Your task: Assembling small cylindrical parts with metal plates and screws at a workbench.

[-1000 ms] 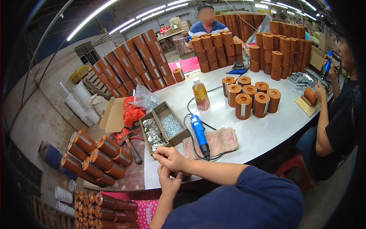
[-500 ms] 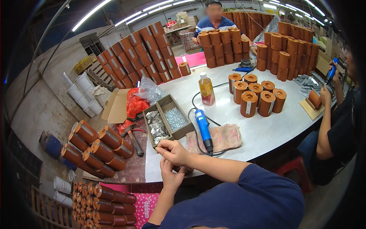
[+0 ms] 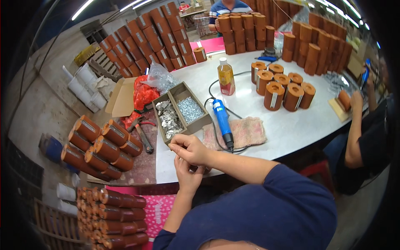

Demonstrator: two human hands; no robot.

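My right hand is closed in a pinch beside the near corner of a two-part wooden box. Whatever sits between its fingertips is too small to make out. Just below it, at the table's near edge, my left hand has its fingers curled around a brown piece, apparently a cylinder, mostly hidden by both hands. One compartment of the box holds flat silvery metal pieces, the other small screws. A blue electric screwdriver lies on a pinkish cloth to the right.
A drink bottle stands behind the screwdriver, near several upright brown cylinders. More cylinders are stacked left of a hammer. A red bag lies by the box. At right a co-worker's arm reaches over the table.
The view has tilted down, so the table and objects sit higher in the picture. My hands keep nearly the same pose, right above left.
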